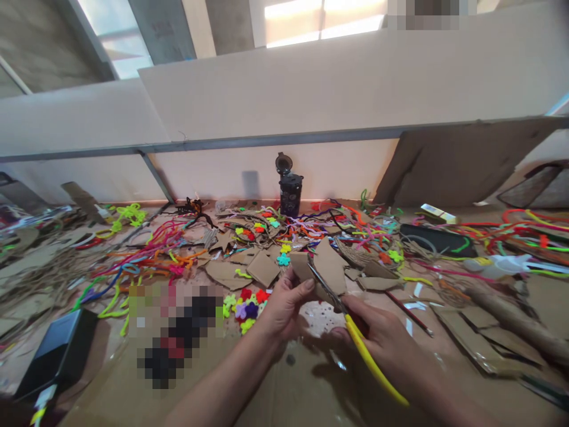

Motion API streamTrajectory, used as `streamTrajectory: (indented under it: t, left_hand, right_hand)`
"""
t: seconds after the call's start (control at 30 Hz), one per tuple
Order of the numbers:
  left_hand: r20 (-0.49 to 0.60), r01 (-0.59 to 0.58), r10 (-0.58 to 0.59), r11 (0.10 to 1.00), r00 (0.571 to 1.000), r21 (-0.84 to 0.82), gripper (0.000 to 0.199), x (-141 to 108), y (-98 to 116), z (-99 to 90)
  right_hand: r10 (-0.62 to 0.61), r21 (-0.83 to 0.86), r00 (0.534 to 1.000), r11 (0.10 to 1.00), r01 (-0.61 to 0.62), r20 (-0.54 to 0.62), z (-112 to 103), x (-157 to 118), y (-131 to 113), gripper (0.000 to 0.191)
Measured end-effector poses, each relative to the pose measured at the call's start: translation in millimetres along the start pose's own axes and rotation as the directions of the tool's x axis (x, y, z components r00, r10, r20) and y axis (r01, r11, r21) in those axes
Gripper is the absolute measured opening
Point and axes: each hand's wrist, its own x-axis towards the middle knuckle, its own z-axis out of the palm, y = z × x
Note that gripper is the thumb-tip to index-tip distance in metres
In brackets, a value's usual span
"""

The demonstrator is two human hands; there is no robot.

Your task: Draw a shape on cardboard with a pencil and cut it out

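Observation:
My left hand (pixel 284 305) pinches a small brown cardboard piece (pixel 303 268) between thumb and fingers, above the middle of the work surface. Closed around yellow-handled scissors (pixel 373 365), my right hand (pixel 382 329) is just to the right of it. The metal blades point up and away from me, against the right side of the cardboard. One long yellow handle sticks out below the hand; the fingers partly hide the rest. Under and beyond the hands lie cut cardboard scraps (pixel 262 268). A cluster of colourful pompom flowers (pixel 249 309) lies left of my left wrist.
A black canister with a raised lid (pixel 291 196) stands at the back against the white panel (pixel 213 175). Colourful fuzzy stems (pixel 166 237) spread across the surface. A black box-like device (pixel 60 350) sits at front left. Stacked cardboard (pixel 471 350) and a pencil (pixel 411 314) lie right.

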Motion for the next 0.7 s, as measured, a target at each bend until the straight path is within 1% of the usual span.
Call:
streamTrajectory:
  t: [0.1,0.23,0.37,0.57,0.7]
  left_hand:
    - [0.001,-0.002,0.002,1.0,1.0,0.011,0.049,0.4,-0.5,0.8]
    - [0.022,0.017,-0.018,0.998,1.0,0.056,0.051,0.0,-2.8,0.6]
    - [0.017,0.029,-0.03,0.998,0.999,0.057,0.052,-0.4,-5.5,-1.1]
    - [0.034,0.025,-0.026,0.999,0.999,0.031,0.052,0.2,-6.8,-0.3]
    - [0.039,0.035,-0.037,0.998,0.999,0.056,0.051,0.0,-5.7,-0.6]
  right_hand:
    - [-0.003,-0.023,1.0,1.0,0.002,-0.023,2.0,0.4,2.2,0.043]
    - [-0.011,-0.053,0.999,0.999,0.009,-0.051,-1.8,1.3,1.2,0.043]
    - [-0.021,-0.047,0.999,0.999,0.019,-0.041,-4.1,0.7,-0.5,0.04]
    - [-0.005,-0.051,0.999,0.999,0.002,-0.054,4.0,-0.3,2.9,0.049]
    - [0.0,-0.044,1.0,0.999,-0.001,-0.03,2.0,0.6,3.5,0.047]
